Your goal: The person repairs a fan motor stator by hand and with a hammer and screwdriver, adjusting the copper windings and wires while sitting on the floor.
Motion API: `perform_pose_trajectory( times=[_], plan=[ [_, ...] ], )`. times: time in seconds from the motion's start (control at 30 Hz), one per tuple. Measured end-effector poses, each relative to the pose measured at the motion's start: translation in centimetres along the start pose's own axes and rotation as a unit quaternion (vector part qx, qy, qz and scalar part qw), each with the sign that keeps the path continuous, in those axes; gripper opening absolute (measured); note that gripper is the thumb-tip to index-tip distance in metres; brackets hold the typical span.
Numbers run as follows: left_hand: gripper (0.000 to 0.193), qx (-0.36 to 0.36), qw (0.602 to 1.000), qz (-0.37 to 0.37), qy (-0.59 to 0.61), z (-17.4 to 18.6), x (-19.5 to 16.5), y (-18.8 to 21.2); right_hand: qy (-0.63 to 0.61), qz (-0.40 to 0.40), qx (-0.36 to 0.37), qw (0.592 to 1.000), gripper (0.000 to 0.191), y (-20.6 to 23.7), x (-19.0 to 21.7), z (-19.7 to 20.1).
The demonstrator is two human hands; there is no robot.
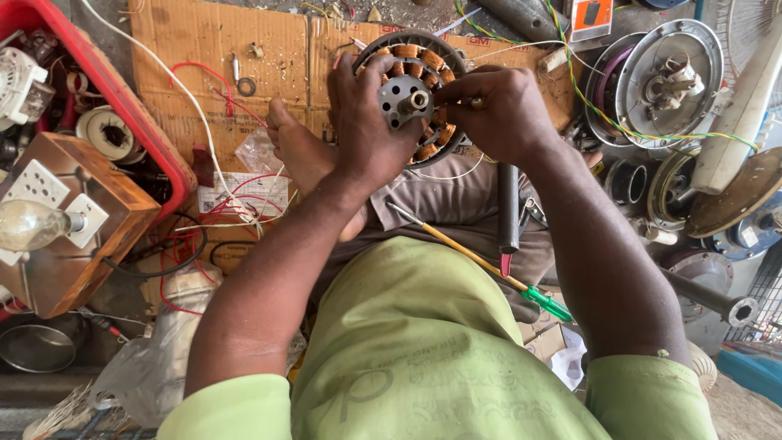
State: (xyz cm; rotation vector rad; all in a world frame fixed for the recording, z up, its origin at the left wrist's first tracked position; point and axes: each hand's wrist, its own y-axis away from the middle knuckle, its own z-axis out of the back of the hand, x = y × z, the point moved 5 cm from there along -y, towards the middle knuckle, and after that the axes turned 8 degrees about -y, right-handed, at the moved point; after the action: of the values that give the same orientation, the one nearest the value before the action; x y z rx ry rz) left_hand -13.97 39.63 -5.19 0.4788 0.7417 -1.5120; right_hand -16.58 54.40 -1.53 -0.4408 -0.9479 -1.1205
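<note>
shirt: light green, short sleeves, faint print, lower centre | trousers: grey-brown, mid frame | forearms, foot: bare

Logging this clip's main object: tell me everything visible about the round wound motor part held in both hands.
The motor stator is a round piece with copper-coloured wire coils ringed inside a dark outer rim, and a grey metal hub with a short shaft at its centre. It is held on edge over the lap, hub towards the camera, above a cardboard sheet. The left hand covers its left side; the right hand grips its right side, fingertips by the hub.
</note>
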Motion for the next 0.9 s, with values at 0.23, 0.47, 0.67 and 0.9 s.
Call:
perform_pose_trajectory(
  times=[0.23, 0.47, 0.67, 0.9],
  plan=[
    [0.076, -0.039, 0.997, 0.068, -0.018, -0.9, -0.2, 0.3, 0.025, 0.003, -0.002, 1.0, 0.018, -0.2, -0.3, 0.0],
    [0.074, -0.043, 0.993, 0.107, -0.029, -1.5, 0.2, 0.2, 0.041, 0.016, 0.003, 0.999, 0.016, -0.4, -0.1, 0.0],
    [0.077, -0.024, 0.991, 0.128, -0.023, -1.7, 0.2, 0.2, 0.061, 0.016, 0.004, 0.998, 0.014, -0.4, 0.2, 0.0],
    [0.078, -0.023, 0.991, 0.128, -0.015, -1.7, 0.3, 0.0, 0.047, -0.016, 0.008, 0.999, 0.014, -0.4, 0.2, -0.1]
  ],
)
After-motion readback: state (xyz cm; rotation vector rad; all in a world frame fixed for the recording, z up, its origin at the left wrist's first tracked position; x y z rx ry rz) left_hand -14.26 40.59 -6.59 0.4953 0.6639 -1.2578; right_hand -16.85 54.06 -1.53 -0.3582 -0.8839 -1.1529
